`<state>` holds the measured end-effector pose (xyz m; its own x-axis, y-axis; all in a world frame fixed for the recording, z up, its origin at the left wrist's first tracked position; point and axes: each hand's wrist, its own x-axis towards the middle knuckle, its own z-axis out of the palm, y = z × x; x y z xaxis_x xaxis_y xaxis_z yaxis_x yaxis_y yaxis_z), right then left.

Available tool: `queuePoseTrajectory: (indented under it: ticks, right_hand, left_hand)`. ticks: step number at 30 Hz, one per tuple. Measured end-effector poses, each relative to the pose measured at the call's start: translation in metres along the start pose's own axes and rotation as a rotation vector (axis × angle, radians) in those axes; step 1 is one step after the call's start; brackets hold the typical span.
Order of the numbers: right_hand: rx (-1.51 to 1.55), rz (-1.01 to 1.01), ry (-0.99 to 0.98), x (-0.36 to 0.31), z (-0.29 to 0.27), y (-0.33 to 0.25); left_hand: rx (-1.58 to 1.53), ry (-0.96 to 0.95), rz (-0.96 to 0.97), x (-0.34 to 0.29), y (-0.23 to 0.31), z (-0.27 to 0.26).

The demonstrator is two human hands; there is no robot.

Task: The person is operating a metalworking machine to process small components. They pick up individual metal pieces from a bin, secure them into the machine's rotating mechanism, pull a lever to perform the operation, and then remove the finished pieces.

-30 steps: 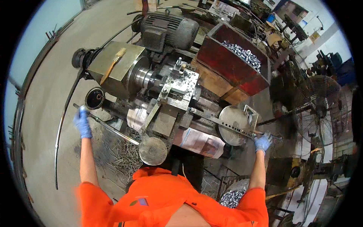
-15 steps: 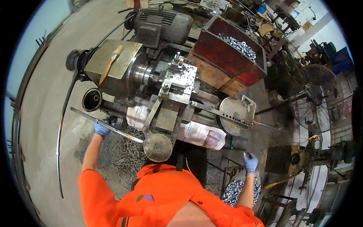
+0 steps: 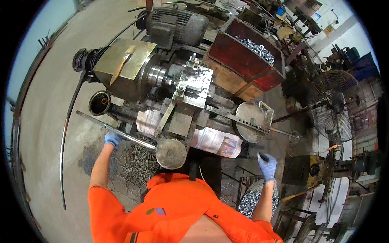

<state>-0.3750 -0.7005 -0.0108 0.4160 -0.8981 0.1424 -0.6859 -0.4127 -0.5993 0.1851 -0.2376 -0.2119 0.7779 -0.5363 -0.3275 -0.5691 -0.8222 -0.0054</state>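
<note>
My left hand [image 3: 112, 139], in a blue glove, is at the lathe's lower left, just under a long steel rod [image 3: 117, 131]. Its fingers are mostly hidden, so its grip cannot be made out. On the right, my gloved right hand [image 3: 267, 167] is closed, with a small metal piece [image 3: 258, 155] showing at the dark fingertips. Below that hand stands a basket of small metal parts [image 3: 249, 203]. Ahead of me are the lathe's chuck [image 3: 156, 77] and its tool post [image 3: 194, 83]. A round disc [image 3: 171, 154] sits at the near end of the carriage.
A red bin [image 3: 239, 54] with many metal parts stands behind the lathe. A brush [image 3: 121, 67] lies on the headstock cover [image 3: 139, 54]. Printed paper [image 3: 216, 142] lies below the slide. Metal shavings [image 3: 139, 168] cover the floor; a fan [image 3: 334, 105] stands at right.
My right hand has risen away from the basket toward the lathe, carrying the small piece. My left hand stays beside the rod, with a slight shift. The whole view has moved a little.
</note>
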Motion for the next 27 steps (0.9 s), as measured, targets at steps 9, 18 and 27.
queuePoseTrajectory:
  ticks: [9, 18, 27]
  right_hand:
    - [-0.072, -1.021, -0.497, -0.004, 0.086, -0.317]
    - [-0.664, -0.924, -0.915, 0.041, 0.249, -0.408]
    - [-0.723, -1.009, -0.72, 0.041, 0.264, -0.401]
  left_hand:
    - [-0.275, -0.071, -0.137, -0.036, -0.027, -0.052]
    - [-0.685, 0.365, -0.196, -0.153, -0.103, -0.169]
    - [-0.398, 0.654, -0.383, -0.192, -0.157, -0.194]
